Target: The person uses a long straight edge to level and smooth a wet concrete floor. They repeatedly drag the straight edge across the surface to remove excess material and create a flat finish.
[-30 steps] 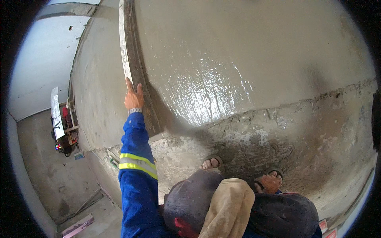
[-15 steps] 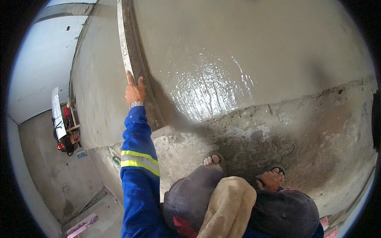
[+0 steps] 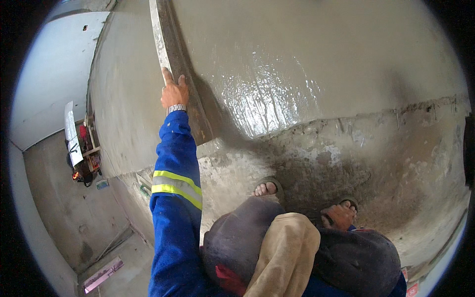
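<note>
Board (image 3: 179, 58) could gouge the wet grey surface (image 3: 316, 44) it's lying over if the left hand (image 3: 174, 94) leans unevenly, since it's gripping near one end. Index runs along its pale edge, thumb's spread moderately apart on its brown face, other fingers mostly hidden. Can't make out the right hand tbh.
</note>
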### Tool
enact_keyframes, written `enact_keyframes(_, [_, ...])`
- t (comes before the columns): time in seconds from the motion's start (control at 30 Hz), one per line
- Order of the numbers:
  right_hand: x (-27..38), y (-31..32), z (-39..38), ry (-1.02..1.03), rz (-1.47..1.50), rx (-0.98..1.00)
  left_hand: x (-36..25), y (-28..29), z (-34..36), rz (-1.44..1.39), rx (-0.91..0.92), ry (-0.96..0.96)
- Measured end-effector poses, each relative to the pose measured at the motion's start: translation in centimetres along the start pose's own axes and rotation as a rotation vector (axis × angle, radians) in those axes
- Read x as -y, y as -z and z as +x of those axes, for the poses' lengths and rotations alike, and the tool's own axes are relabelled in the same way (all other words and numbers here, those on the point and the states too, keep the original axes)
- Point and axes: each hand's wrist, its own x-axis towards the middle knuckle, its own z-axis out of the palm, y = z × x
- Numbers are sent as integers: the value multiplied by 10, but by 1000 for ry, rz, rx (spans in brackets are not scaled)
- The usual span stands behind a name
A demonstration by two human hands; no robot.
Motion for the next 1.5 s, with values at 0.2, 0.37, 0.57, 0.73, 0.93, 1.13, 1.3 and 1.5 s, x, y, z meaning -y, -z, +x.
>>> enact_keyframes(0.2, [-5, -4, -3, 8, -41, -82, -28, 10, -72, -38, 98, 32])
enact_keyframes(0.37, [1, -3, -1, 20, 3, -126, -32, 13, -69, -46, 47, 20])
enact_keyframes(0.57, [1, -2, 9, 177, -7, -168, -38, 16, -26, -8, 57, 6])
enact_keyframes(0.73, [-8, -6, 7, 245, -96, -143, -45, 24, -94, -43, 146, 32])
enact_keyframes(0.93, [0, 5, 10, 169, 12, -117, -52, 28, -77, -76, 120, -4])
enact_keyframes(1.13, [-6, -5, 7, 184, -98, -78, -58, 31, -76, -29, 94, -16])
enact_keyframes(1.3, [1, 1, 10, 111, -74, -62, -59, 29, -116, -55, 78, -19])
enact_keyframes(1.5, [2, 4, 13, 187, -127, -67, -74, 35, -56, -69, 69, -16])
